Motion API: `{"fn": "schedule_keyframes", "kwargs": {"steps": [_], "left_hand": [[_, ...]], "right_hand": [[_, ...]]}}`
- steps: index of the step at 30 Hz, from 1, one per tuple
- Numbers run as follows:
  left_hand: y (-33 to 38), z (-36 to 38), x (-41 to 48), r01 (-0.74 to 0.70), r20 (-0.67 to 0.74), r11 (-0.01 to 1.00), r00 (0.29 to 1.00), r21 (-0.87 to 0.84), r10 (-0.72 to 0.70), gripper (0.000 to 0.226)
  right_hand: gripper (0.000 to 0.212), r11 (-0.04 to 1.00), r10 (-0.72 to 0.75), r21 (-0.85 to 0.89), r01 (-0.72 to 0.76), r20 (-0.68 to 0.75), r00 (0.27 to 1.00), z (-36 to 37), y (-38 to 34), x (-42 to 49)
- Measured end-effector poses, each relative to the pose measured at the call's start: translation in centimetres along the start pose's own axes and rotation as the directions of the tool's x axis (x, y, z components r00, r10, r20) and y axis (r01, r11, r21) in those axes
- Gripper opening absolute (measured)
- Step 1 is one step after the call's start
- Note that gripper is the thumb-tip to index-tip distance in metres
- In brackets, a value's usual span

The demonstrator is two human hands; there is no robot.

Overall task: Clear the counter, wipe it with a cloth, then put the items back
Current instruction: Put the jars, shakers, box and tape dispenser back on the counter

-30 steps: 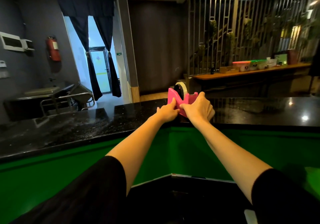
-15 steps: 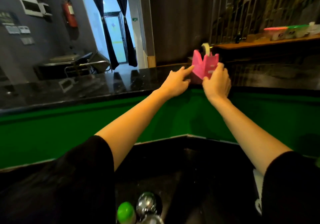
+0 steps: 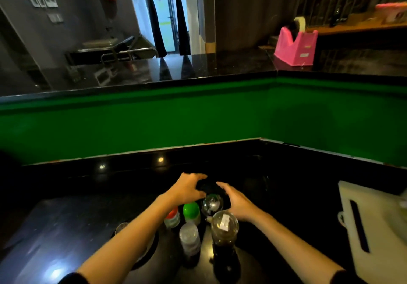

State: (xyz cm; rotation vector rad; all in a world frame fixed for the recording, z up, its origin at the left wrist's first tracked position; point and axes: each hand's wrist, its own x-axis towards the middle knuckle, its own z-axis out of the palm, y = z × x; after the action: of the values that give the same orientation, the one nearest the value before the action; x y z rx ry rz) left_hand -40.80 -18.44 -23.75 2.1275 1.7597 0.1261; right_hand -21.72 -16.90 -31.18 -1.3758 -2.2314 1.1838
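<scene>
A pink tape dispenser [image 3: 296, 47] stands alone on the upper black counter [image 3: 198, 65] at the far right. On the lower black counter [image 3: 66, 217], a cluster of bottles and jars sits close to me: a green-capped bottle [image 3: 191, 212], a red-capped one [image 3: 172, 216], a clear-lidded jar [image 3: 189, 238], a dark bottle [image 3: 224, 228] and a shiny round lid [image 3: 212, 203]. My left hand [image 3: 189, 188] and my right hand [image 3: 234, 202] hover on either side of a dark object behind the shiny lid, fingers spread, gripping nothing that I can see.
A white cutting board [image 3: 370, 224] lies at the right on the lower counter. A green wall panel [image 3: 198, 116] separates the two counter levels. A glass [image 3: 120, 227] peeks out beside my left forearm. A doorway with curtains is far behind.
Both hands let go of the pink tape dispenser, left on the upper counter, and dropped down to the bottles on the lower counter. My view tilted downward.
</scene>
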Motion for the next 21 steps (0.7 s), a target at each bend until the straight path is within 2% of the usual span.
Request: {"fn": "schedule_keyframes", "kwargs": {"steps": [2,4,7,10,13,17,21], "left_hand": [[-1.6,1.3,-1.3,0.026,0.114,0.997,0.993,0.078,-0.035,0.073],[-2.6,2.0,-2.2,0.019,0.168,0.991,0.985,0.135,-0.042,0.074],[-3.4,2.4,-2.8,0.001,0.174,0.970,0.984,0.245,-0.045,0.072],[-3.4,2.9,-2.7,-0.041,0.166,0.949,0.986,0.312,-0.012,0.060],[-3.7,3.6,-2.5,-0.055,0.148,0.950,0.989,0.307,0.009,0.050],[-4.1,4.0,-2.0,-0.025,0.070,0.964,0.998,0.265,0.007,0.049],[-3.8,3.7,-1.7,0.002,-0.014,0.988,1.000,0.153,0.000,0.045]], "right_hand": [[0.104,1.000,0.000,0.001,0.000,0.011,1.000,1.1,0.6,0.1],[0.101,1.000,0.000,-0.013,0.001,0.024,1.000,1.7,0.9,0.4],[0.093,0.999,-0.002,-0.053,0.002,0.008,1.000,2.7,1.0,0.7],[0.087,0.996,-0.014,-0.090,0.008,-0.061,0.998,3.7,1.1,1.2],[0.084,0.992,-0.037,-0.121,0.025,-0.096,0.995,4.0,1.2,1.7],[0.083,0.991,-0.039,-0.134,0.017,-0.164,0.986,4.2,1.5,2.0],[0.089,0.993,-0.047,-0.118,0.016,-0.265,0.963,3.8,2.1,1.3]]}}
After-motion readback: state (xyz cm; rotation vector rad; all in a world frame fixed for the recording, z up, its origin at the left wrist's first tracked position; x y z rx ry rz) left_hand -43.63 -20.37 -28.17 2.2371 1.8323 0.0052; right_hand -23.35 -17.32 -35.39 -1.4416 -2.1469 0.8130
